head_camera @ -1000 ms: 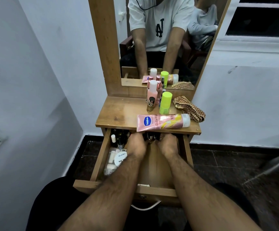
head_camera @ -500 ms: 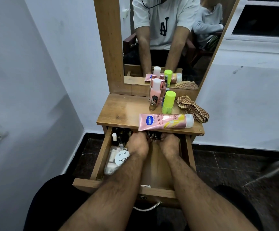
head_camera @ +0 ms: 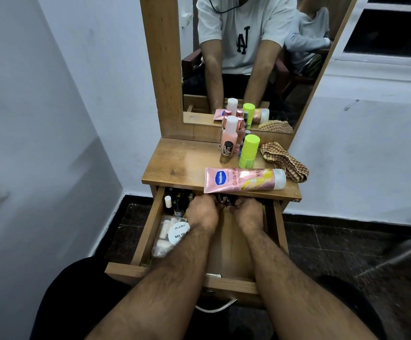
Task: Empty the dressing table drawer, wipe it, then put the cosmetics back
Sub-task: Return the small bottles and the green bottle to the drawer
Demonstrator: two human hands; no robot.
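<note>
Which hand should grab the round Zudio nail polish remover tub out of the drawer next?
Probably the left hand. The Zudio tub lies in the drawer against its left wall, right beside that wrist; the right hand would have to cross over.

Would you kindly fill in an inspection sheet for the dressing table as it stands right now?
Surface: wooden tabletop, left part bare; drawer pulled open below.
Job's things: Vaseline tube lying at the front edge; pink bottle, green-capped bottle and small gold bottle upright; checked cloth crumpled at right; white nail polish tub and dark bottles in the drawer.
Clutter: nothing seen.
Hands: left hand and right hand curled at the drawer's back around small dark items; grip unclear.
Cables: nothing seen.
Surroundings: mirror, white walls, dark floor.
</note>
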